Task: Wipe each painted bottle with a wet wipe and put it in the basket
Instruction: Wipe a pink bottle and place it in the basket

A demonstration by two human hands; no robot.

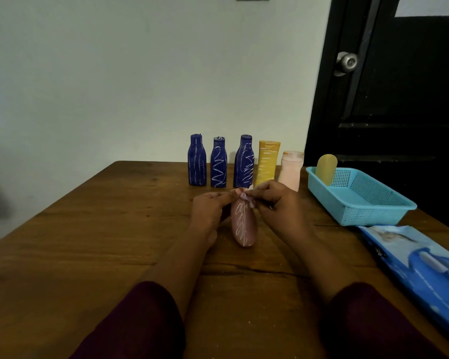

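Our maroon sleeves framed the pink bottle, left of the basket; left hand gripped it, right hand pinched the wet wipe atop.

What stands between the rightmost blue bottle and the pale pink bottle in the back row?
One upright yellow bottle with white scribbles, shown in the head view.

We face a plain, pale wall at twelve o'clock, dimly lit. At two o'clock we see a black panelled door with a round metal knob and a white sheet near its top. A brown wooden surface, cracked along its grain, spreads below us.
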